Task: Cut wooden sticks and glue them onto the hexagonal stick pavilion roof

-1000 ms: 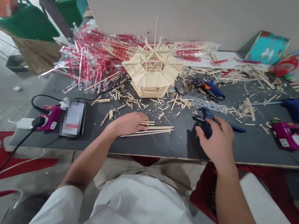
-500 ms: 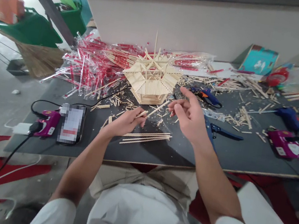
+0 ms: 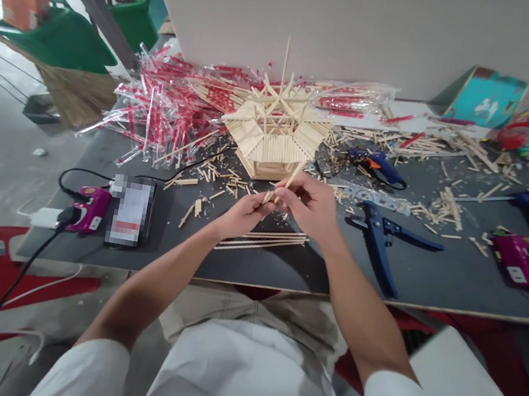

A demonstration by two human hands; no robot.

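Note:
My left hand (image 3: 244, 215) and my right hand (image 3: 310, 204) meet above the table, just in front of a model house (image 3: 285, 149) built of wooden sticks. The fingers of both are closed in a pinch around thin wooden chopsticks (image 3: 295, 173), which slant up toward the model's roof. How many they hold is hard to tell, since the fingers hide part of them. Under the hands several loose chopsticks (image 3: 261, 243) lie side by side on the dark table. To the right of my right hand rests a blue hand cutter (image 3: 380, 241) with its handles spread.
A blue glue gun (image 3: 380, 168) and a ruler (image 3: 376, 198) lie behind the cutter. Red-and-clear wrappers (image 3: 168, 107) are heaped at back left. On the left are a phone (image 3: 131, 213) and a purple power socket (image 3: 90, 209); another purple socket (image 3: 527, 262) sits at right. Stick offcuts (image 3: 447, 208) litter the table.
My right hand, open and apart before, has come down and left and closed on the chopsticks. My left hand has moved right and slightly up to it. The view has shifted a little.

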